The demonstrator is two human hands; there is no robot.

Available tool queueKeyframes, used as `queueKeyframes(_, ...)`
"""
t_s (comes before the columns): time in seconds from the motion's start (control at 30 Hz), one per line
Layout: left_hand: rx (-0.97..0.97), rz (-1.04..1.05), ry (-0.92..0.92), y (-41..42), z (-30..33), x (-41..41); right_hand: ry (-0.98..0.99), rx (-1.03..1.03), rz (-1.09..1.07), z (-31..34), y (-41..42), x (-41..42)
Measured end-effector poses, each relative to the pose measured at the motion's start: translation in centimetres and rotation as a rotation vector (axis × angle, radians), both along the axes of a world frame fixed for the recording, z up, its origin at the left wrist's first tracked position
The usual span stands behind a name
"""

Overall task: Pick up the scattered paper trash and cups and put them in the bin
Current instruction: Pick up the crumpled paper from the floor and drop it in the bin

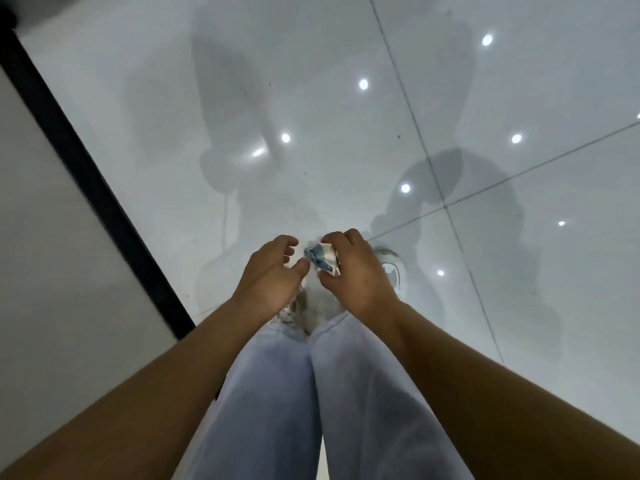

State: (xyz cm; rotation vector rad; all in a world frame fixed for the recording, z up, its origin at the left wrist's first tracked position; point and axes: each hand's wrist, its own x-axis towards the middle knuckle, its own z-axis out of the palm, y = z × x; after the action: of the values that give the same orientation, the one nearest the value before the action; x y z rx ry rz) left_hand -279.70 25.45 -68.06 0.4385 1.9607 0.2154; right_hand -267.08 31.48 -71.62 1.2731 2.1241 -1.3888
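A crumpled piece of paper trash [320, 259], white with blue print, is held in front of me above my feet. My right hand [353, 271] grips it with curled fingers and thumb. My left hand [272, 271] hovers just to its left with loosely curved fingers, its thumb tip close to the paper, holding nothing. No bin and no cup are in view.
Glossy grey floor tiles [346, 116] with dark grout lines and ceiling-light reflections fill the view. A black skirting strip [86, 174] runs diagonally along a white wall [52, 254] on the left. My legs in pale blue trousers [311, 393] and my shoes are below the hands.
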Motion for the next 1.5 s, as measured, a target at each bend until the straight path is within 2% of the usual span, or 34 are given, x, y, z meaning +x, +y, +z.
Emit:
queueKeyframes(0.23,0.085,0.110,-0.101,7.5,11.7,1.8,0.096,0.006,-0.133,13.3,6.1,1.0)
queueKeyframes(0.43,0.167,0.199,-0.163,12.8,19.3,3.5,0.150,0.015,-0.208,20.4,10.5,2.5)
queueKeyframes(0.57,0.174,0.188,-0.056,16.3,22.7,3.6,0.126,0.026,-0.161,24.1,13.3,3.8)
queueKeyframes(0.67,0.197,0.152,0.068,19.0,25.1,3.0,0.028,0.117,-0.029,26.6,16.2,4.8)
queueKeyframes(0.73,0.221,0.169,0.126,20.8,26.6,2.1,-0.026,0.143,-0.015,28.0,18.4,5.2)
queueKeyframes(0.93,0.250,0.121,0.207,25.6,27.9,-1.9,-0.128,0.183,-0.046,29.8,25.1,3.7)
queueKeyframes(1.2,0.203,0.078,0.173,33.1,28.5,-8.6,-0.207,0.142,-0.109,30.4,34.2,-2.4)
queueKeyframes(1.5,0.132,0.035,0.137,44.0,24.5,-15.8,-0.226,0.070,-0.182,25.6,43.6,-10.3)
